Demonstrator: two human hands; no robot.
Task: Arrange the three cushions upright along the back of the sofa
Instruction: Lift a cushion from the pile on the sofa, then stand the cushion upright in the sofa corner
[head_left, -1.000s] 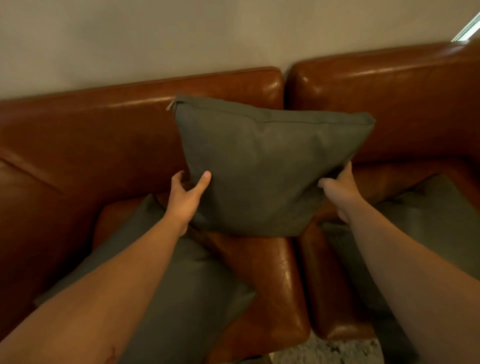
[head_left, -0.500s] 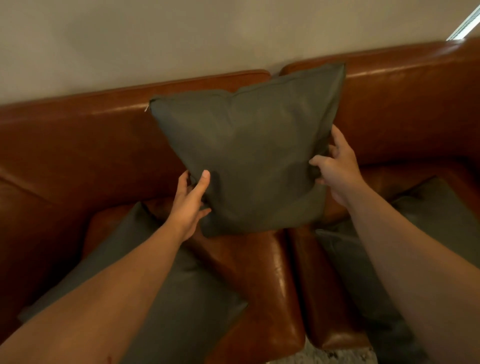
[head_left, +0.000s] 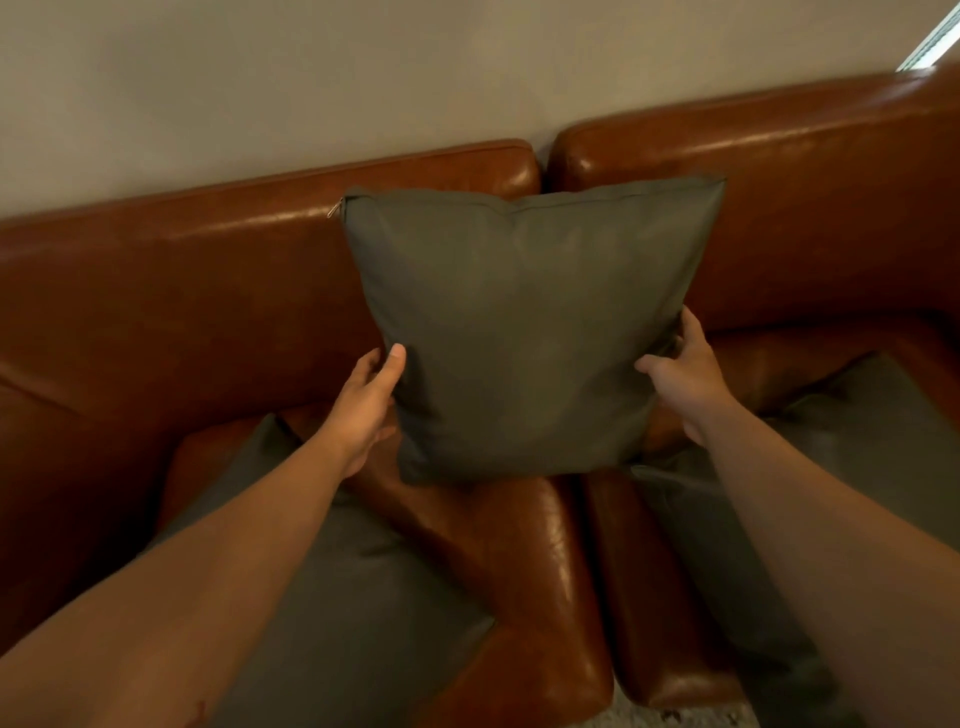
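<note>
A dark grey-green cushion (head_left: 524, 322) stands upright against the brown leather sofa back (head_left: 208, 280), over the gap between the two backrests, zipper edge on top. My left hand (head_left: 366, 400) grips its lower left edge, thumb on the front. My right hand (head_left: 685, 374) holds its lower right edge. A second grey cushion (head_left: 343, 597) lies flat on the left seat under my left forearm. A third grey cushion (head_left: 852, 467) lies flat on the right seat, partly hidden by my right arm.
Sofa seat cushions (head_left: 524, 571) meet at a centre seam below the held cushion. A pale wall (head_left: 363, 78) rises behind the sofa. A strip of speckled floor (head_left: 675, 717) shows at the bottom edge. A window edge (head_left: 935, 41) sits top right.
The held cushion, tilted with its right corner raised half a second ago, now stands level and upright against the sofa back. My right hand moved down to its lower right edge.
</note>
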